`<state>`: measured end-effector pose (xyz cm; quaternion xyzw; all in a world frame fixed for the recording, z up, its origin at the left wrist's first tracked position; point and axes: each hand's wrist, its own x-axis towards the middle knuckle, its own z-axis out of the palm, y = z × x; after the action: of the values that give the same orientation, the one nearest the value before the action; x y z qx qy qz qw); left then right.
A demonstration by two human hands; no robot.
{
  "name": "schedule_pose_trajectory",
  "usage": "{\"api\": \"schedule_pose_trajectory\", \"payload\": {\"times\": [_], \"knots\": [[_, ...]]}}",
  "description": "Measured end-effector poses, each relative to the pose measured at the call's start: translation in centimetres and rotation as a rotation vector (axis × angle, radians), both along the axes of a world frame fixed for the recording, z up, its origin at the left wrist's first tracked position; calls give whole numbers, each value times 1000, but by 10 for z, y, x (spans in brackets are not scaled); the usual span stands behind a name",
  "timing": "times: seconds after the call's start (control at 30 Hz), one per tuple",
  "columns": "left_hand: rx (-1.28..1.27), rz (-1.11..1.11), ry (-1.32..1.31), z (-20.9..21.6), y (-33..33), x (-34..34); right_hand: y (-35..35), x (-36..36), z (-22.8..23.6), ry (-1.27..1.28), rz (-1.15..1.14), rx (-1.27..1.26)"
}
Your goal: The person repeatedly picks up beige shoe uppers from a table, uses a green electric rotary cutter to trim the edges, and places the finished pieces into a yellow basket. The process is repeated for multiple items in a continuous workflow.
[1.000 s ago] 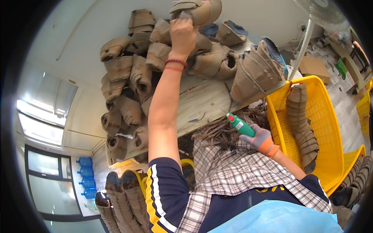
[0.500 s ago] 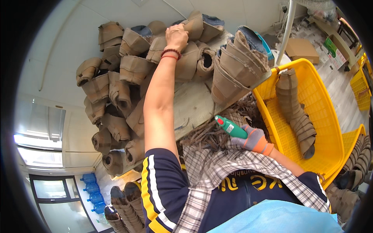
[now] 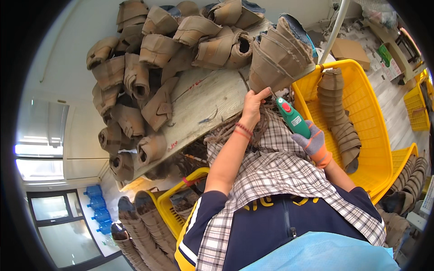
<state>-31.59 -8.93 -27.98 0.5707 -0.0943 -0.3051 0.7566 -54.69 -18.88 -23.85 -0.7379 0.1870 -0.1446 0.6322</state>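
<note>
In my gloved right hand (image 3: 313,144) is a green handheld power tool (image 3: 293,118) with a red button and a thin dark tip. My bare left hand (image 3: 254,107), with beaded and red bands at its wrist, is closed beside that tip, thumb and forefinger almost meeting it. What its fingers hold, if anything, I cannot make out. Just beyond the left hand stands a nested stack of brown fabric cuffs (image 3: 280,56), on the corner of the worn board (image 3: 210,97). Rolled brown fabric pieces (image 3: 156,49) are heaped along the board's far and left sides.
To the right, a yellow plastic basket (image 3: 377,135) holds a long nested stack of brown pieces (image 3: 334,97). Dark fabric strips lie around my plaid apron (image 3: 275,167). Another yellow basket (image 3: 174,198) and more stacks (image 3: 149,221) stand at lower left. A white pole (image 3: 334,31) rises behind.
My left hand has come back from the far heap to the tool's tip. The right hand has shifted slightly right with the tool. The whole view has moved a little.
</note>
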Motion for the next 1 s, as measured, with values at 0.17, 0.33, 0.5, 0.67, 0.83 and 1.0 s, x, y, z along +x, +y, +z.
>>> {"api": "schedule_pose_trajectory", "payload": {"times": [0.17,0.33,0.5,0.67,0.83,1.0], "knots": [[-350,159,-142,10,10,-10,-7,-6,7,-80,-132,-65],[-388,183,-226,65,87,-11,-37,-3,1,-82,-183,-75],[-598,290,205,120,183,-4,-26,18,14,-117,-51,-278],[-922,58,536,133,273,11,0,47,34,-271,63,-618],[-928,172,542,129,306,9,14,70,51,-407,213,-945],[-921,240,564,123,313,9,17,80,60,-570,222,-1140]]}}
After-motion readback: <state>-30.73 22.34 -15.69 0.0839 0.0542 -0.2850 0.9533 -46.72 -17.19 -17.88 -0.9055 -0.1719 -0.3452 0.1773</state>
